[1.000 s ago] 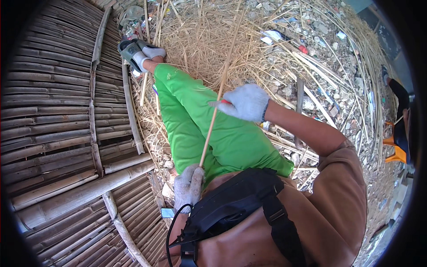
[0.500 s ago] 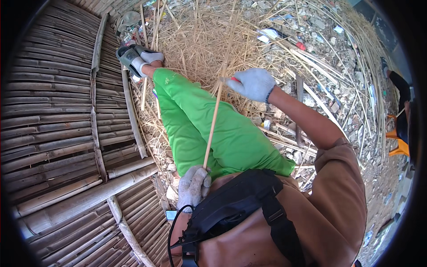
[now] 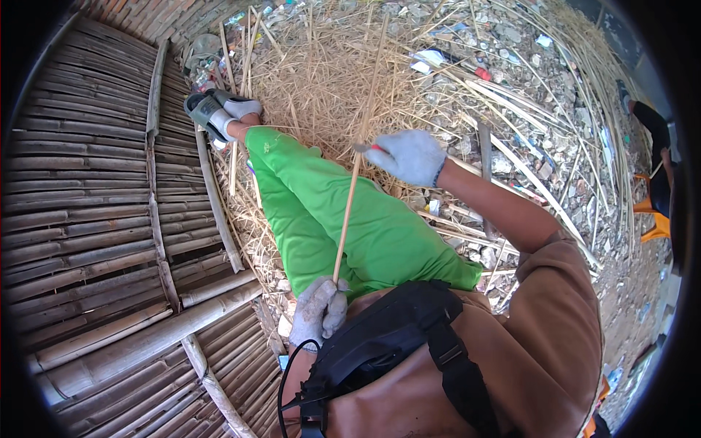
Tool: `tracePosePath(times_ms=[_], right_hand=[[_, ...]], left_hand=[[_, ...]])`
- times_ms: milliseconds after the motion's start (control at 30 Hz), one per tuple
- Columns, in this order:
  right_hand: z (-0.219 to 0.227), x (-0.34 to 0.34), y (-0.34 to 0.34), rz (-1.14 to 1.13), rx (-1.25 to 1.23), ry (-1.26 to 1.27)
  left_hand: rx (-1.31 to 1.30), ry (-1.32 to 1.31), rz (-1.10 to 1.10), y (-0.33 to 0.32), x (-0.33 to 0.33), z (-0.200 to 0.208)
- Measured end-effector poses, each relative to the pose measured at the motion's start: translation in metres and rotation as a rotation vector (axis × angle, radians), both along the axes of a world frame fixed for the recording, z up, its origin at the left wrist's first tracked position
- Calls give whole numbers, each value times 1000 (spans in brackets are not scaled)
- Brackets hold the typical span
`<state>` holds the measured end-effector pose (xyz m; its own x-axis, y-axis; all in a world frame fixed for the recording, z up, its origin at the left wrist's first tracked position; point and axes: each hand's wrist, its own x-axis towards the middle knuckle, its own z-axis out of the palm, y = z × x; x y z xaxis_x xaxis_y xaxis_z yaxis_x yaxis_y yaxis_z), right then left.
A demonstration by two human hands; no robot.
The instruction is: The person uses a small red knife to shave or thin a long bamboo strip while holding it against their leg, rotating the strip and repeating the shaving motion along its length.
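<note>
Ground: dry straw (image 3: 328,80) and loose cane strips cover rubble and litter ahead and to the right.
Platform: split-bamboo slats (image 3: 87,204) fill the left side, bound by thicker poles.
Posture: person sits at the platform edge, green trouser leg (image 3: 321,212) stretched forward, foot in a grey sandal (image 3: 208,113) resting by the straw.
Stick: one long thin bamboo strip (image 3: 350,197) runs from near the waist up across the leg and on into the straw pile, tilted slightly to the right.
Left hand: gloved left hand (image 3: 318,310), low by the waist, fingers curled shut around the stick's near end.
Right hand: gloved right hand (image 3: 409,155), arm stretched out, clenched around a small tool with a red handle (image 3: 374,148); a grey blade tip shows at the thumb side, touching or just beside the stick halfway along. Whether the blade bites into the stick cannot be told.
Gloves: pale grey knit, both hands.
Body: brown shirt, black strap and pouch (image 3: 394,343) across the chest, thin black cable hanging below.
Far right: orange seat (image 3: 657,223) and part of another person at the rim.
</note>
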<state>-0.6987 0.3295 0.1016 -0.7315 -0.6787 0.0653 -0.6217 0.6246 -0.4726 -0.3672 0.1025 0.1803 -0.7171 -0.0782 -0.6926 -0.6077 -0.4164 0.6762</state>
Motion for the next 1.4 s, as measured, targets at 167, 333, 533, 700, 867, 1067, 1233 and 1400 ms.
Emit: tracePosePath(times_ms=[167, 333, 533, 700, 867, 1067, 1233, 1400], right_hand=[[-16, -39, 27, -129, 145, 18], [-69, -41, 62, -96, -31, -415], [-105, 42, 133, -200, 320, -756], [27, 64, 108, -142, -449, -665], [172, 78, 52, 739, -1202, -832], [180, 88, 32, 1046, -1404, -860], [166, 82, 22, 1052, -1440, -867], [130, 62, 25, 669, -1332, -777]], left_hand=[[161, -34, -3, 5, -12, 4], [137, -80, -38, 10, -16, -7], [-383, -63, -232, 21, -64, -15], [-504, 92, -207, 5, -111, -16], [-248, 240, 200, -3, -140, -13], [547, 601, 241, -40, -169, -8], [17, 902, 142, -37, -204, -20], [-1037, 928, 122, -33, -255, 0]])
